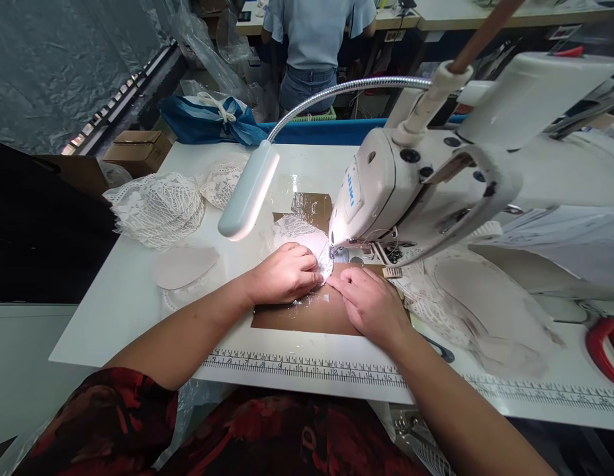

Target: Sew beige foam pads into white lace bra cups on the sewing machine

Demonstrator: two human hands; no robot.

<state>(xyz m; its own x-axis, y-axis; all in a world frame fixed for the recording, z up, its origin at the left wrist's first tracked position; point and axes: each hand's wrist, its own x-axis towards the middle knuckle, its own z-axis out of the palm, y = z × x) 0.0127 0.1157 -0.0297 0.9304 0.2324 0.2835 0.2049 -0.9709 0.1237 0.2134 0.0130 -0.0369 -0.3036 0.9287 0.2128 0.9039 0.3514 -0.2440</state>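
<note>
A piece of white lace fabric (303, 233) lies under the needle of a sewing machine (371, 185). My left hand (286, 272) is closed on the near edge of that lace, its fingertips pinching it just left of the presser foot. Close by on the right, my right hand (369, 301) has its index finger and thumb together at the edge of the lace, in front of the needle. Both hands rest over a brown board (302, 318) fixed on the table. Whatever lies between the fingertips is partly hidden.
A lamp (250, 192) on a bent neck hangs left of the machine. Lace bundles (158, 205) and a beige oval pad (185, 267) lie left; more lace and pads (485, 297) lie right. Red-handled scissors (607, 347) sit far right. A person (314, 39) sits beyond the table.
</note>
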